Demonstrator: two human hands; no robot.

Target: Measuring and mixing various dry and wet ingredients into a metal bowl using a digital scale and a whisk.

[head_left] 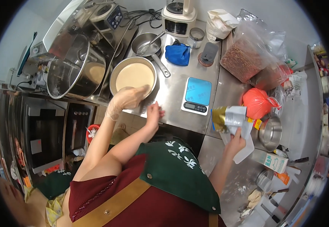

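Green apron (179, 174) lowest. Right hand (237, 143) grips gold-and-white pouch (228, 117) beside steel bowl (271, 132). Left hand (154, 113), loosely curled and empty, rests on worktop (172, 94) edge near co-worker's gloved hand (128, 98) at batter pan (134, 75).

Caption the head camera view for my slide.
Right hand holds a gold-and-white packet beside a blue scale; left hand rests on the steel counter near a pan of beige liquid.

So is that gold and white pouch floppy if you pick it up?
Probably floppy: the pouch bends over above the right hand. Likely light, since one hand holds it up. Its shiny skin may be slippery.
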